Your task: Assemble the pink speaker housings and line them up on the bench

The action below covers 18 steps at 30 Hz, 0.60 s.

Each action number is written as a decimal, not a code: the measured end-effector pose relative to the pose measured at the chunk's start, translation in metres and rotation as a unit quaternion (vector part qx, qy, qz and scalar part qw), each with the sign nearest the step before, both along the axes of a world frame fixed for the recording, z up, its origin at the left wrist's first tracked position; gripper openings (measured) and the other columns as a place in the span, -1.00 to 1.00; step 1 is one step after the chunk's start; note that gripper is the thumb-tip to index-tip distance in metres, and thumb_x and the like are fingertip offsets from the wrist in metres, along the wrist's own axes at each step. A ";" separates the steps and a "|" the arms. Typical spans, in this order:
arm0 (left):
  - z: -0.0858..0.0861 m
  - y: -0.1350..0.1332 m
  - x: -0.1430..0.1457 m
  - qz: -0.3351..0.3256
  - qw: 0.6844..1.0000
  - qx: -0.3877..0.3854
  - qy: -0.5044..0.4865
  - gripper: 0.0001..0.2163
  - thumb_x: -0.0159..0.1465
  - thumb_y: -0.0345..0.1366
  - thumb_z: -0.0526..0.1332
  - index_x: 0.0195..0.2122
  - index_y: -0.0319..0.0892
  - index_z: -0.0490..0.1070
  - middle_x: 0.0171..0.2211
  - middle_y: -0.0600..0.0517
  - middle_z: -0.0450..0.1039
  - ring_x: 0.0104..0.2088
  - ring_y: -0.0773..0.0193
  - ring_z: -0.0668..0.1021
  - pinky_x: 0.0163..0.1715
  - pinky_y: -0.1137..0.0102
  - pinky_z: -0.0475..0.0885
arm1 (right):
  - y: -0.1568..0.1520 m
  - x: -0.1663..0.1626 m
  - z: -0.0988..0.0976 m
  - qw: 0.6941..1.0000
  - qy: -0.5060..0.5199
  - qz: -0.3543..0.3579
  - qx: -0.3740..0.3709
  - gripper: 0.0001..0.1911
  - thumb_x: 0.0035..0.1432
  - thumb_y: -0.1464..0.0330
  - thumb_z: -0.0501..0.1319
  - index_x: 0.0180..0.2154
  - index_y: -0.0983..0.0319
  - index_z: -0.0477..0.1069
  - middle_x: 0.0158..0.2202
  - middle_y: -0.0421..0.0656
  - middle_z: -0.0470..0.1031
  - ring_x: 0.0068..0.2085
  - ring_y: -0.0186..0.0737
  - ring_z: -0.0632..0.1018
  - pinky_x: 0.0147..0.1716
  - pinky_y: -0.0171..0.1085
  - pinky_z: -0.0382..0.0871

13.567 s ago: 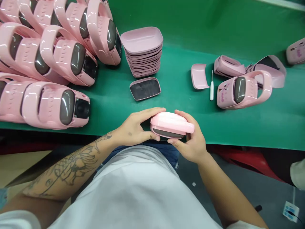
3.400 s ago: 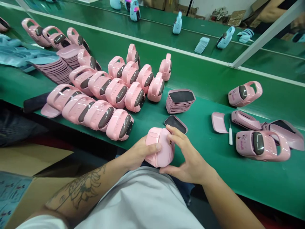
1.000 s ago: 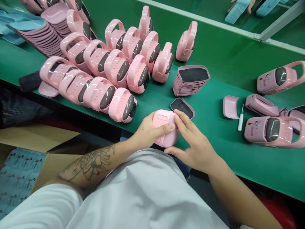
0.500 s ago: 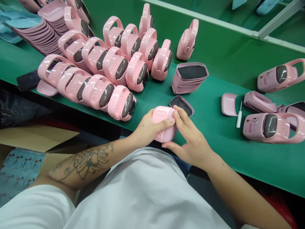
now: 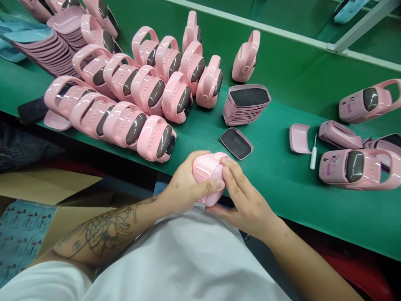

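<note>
Against a plain white shirt (image 5: 188,255), lower middle of the frame, the left hand (image 5: 180,188) and right hand (image 5: 247,198) hold a glossy, rounded pink casing (image 5: 203,167) between them. The left fingers wrap its left side, thumb laid flat across the front; the right fingers bunch together on its upper right edge, thumb reaching the lower edge. A raised oblong ridge shows on the plastic. At lower left, a cardboard carton (image 5: 37,186) holds blue wrappers (image 5: 25,234) printed with small figures. Beyond the casing on the green tabletop (image 5: 278,179) lies a dark-lined shallow tray (image 5: 236,143). At right, a pink handled device (image 5: 360,169) bears purple lettering too small to read, beside a white-handled screwdriver (image 5: 313,159). Farther off stand stacked trays (image 5: 246,115) and, at upper left, rows of handled pink devices (image 5: 148,90) with smoky glossy panels.
</note>
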<state>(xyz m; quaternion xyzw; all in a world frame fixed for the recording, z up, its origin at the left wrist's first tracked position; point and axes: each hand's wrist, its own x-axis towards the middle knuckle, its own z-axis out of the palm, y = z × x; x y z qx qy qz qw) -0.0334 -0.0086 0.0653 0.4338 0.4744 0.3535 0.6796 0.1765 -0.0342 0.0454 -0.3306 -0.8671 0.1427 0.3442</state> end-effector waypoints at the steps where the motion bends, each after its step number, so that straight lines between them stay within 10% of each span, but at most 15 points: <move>1: 0.000 -0.001 0.000 0.000 1.000 0.001 -0.004 -0.24 0.13 -0.03 0.58 0.28 -0.13 0.32 0.26 -0.20 0.51 0.22 -0.15 0.57 0.18 0.05 0.51 | 0.000 0.000 0.001 1.000 -0.003 -0.002 0.006 0.13 0.27 0.26 0.47 0.57 0.34 -0.17 0.51 0.29 0.16 0.49 0.34 0.30 0.34 0.34 0.44; 14: -0.017 -0.003 -0.011 0.008 0.999 0.019 -0.034 -0.24 0.13 -0.09 0.57 0.32 -0.11 0.34 0.26 -0.16 0.51 0.23 -0.13 0.56 0.19 0.10 0.50 | -0.007 -0.006 0.001 0.999 -0.031 -0.012 -0.027 0.08 0.37 0.15 0.37 0.59 0.21 -0.29 0.52 0.24 0.18 0.55 0.29 0.17 0.41 0.41 0.26; 18: -0.028 0.000 -0.003 0.088 0.981 0.041 -0.169 -0.22 0.11 0.04 0.53 0.33 -0.04 0.34 0.27 -0.16 0.49 0.18 -0.12 0.58 0.06 0.14 0.57 | -0.016 -0.015 -0.017 0.959 0.161 -0.157 -0.171 -0.04 0.40 -0.10 0.21 0.57 0.13 -0.11 0.52 0.18 0.17 0.49 0.25 0.32 0.33 0.29 0.42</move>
